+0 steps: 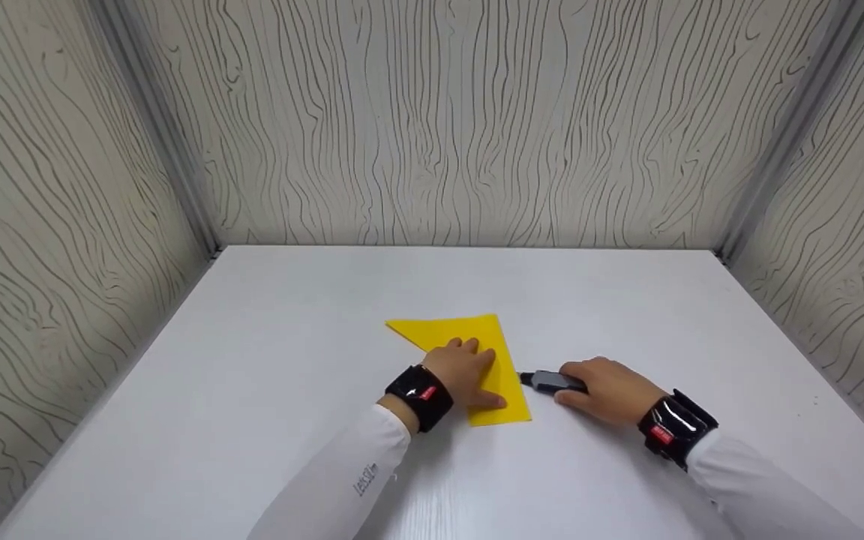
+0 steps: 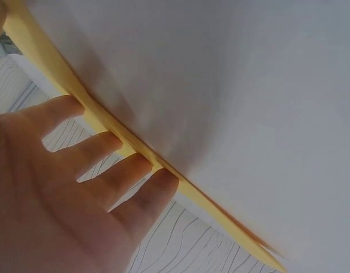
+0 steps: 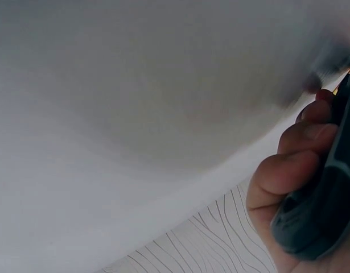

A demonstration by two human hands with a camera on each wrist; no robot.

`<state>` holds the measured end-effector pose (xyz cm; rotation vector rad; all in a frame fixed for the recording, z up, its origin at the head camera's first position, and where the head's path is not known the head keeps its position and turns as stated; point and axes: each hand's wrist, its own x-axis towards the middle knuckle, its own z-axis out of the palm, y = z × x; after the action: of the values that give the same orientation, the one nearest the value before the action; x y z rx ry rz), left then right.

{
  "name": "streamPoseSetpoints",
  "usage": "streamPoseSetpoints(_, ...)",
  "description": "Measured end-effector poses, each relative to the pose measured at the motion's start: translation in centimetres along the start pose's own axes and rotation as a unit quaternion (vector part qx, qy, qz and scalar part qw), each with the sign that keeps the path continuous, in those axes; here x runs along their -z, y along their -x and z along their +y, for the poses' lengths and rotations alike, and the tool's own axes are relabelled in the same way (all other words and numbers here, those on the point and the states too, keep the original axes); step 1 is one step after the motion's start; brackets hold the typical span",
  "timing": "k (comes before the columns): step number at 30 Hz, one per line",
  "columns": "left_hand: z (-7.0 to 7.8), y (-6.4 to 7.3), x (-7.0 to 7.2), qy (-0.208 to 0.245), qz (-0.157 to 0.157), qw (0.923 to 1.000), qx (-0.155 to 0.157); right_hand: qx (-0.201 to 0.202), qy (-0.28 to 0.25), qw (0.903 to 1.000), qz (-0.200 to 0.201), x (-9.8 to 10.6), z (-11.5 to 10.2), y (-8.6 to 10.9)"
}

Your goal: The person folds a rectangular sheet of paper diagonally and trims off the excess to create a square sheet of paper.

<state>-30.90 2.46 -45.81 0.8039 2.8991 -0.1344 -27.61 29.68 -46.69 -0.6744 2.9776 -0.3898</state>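
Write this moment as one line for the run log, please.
left hand: rests on yellow paper | right hand: grips cutter | cutter: nose close to paper's right edge, contact unclear

Two forearms in white sleeves [image 1: 342, 472] reach forward, black bands [image 1: 421, 397] round both wrists. The left hand [image 1: 460, 373] lies palm down, fingers spread and nearly straight. The right hand [image 1: 616, 391], apart from it, has its fingers curled in a grip.

A work booth is suggested: the white table [image 1: 297, 315] is walled behind and at both sides by wood-grain panels [image 1: 447, 127].
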Motion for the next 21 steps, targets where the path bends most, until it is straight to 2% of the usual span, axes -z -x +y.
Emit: streamPoseSetpoints(21, -0.07, -0.09, 0.05, 0.010, -0.003, 0.9999, 0.003, -0.008, -0.011, 0.9999, -0.010, 0.23, -0.18, -0.54)
